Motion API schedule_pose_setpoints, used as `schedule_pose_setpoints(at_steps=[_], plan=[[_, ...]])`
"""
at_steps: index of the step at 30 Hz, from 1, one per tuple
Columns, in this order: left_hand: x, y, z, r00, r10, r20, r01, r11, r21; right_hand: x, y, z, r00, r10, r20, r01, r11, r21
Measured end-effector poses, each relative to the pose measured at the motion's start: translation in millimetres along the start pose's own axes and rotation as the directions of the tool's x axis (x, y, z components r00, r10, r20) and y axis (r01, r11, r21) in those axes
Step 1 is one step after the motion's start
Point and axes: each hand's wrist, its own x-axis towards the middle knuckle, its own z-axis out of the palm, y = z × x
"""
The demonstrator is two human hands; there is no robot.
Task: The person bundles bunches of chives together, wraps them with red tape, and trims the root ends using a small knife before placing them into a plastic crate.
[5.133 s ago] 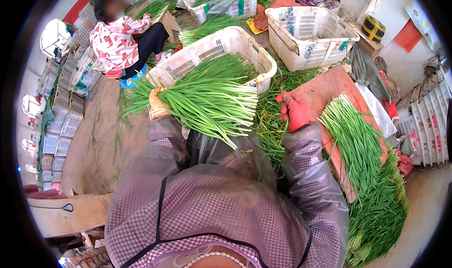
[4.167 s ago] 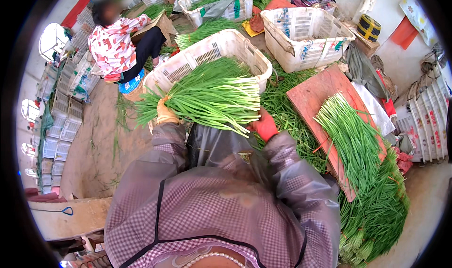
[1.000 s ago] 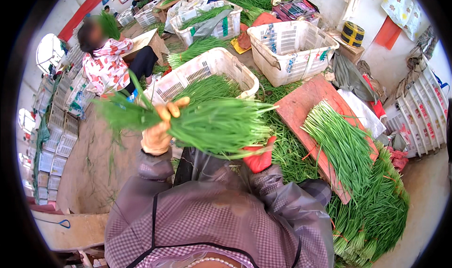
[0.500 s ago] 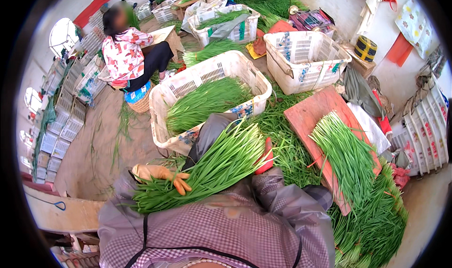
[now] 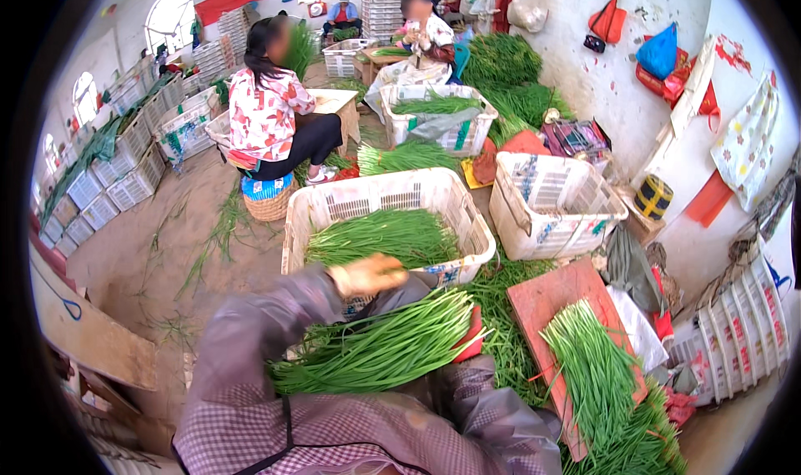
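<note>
A big loose bunch of garlic chives [image 5: 375,350] lies across my lap, pale stem ends to the right. My right hand [image 5: 471,335], in a red glove, grips it near those ends; most of its fingers are hidden behind the stems. My left hand [image 5: 371,275], in a tan glove and slightly blurred, is raised above the bunch with fingers stretched out and nothing in them. It passes in front of the near rim of a white plastic crate [image 5: 480,250], inside which more garlic chives [image 5: 384,237] lie. On a red board [image 5: 538,296] at my right rests another bunch of chives [image 5: 592,354].
A second white crate [image 5: 555,204] stands to the right, a third [image 5: 442,112] farther back. Loose chives [image 5: 513,308] cover the floor beside the board. A person in a patterned top [image 5: 267,116] sits at a low table on the left; others sit beyond. Crates [image 5: 138,170] line the left.
My left hand has let go of the bunch and swung up and right, toward the crate. My right hand still holds the stem ends. The view has tilted upward.
</note>
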Motion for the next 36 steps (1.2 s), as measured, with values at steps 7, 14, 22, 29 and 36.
schedule_pose_setpoints(at_steps=[7, 14, 22, 29, 36], plan=[[-19.9, 76.0, 59.5, 0.987, 0.161, 0.013, -0.157, 0.977, -0.145, 11.9, -3.4, 25.7, 0.999, 0.04, 0.034, -0.037, 0.995, -0.095], [-53.4, 93.4, 81.4, 0.937, 0.171, -0.306, -0.284, 0.883, -0.374, 9.6, 7.4, 74.0, 1.0, -0.01, 0.03, 0.011, 1.0, -0.017], [-36.6, 71.4, 76.6, 0.945, 0.185, -0.27, -0.327, 0.496, -0.805, 10.8, 2.1, 83.8, 0.991, -0.123, 0.057, 0.132, 0.972, -0.196], [-45.0, 74.0, 69.1, 0.983, 0.104, -0.148, -0.179, 0.432, -0.884, -8.1, 7.4, 121.0, 0.989, -0.151, 0.007, 0.143, 0.919, -0.368], [-50.2, 100.0, 64.4, 0.998, 0.041, -0.054, -0.051, 0.977, -0.206, 0.4, 2.8, 91.1, 0.98, -0.198, 0.016, 0.167, 0.777, -0.607]])
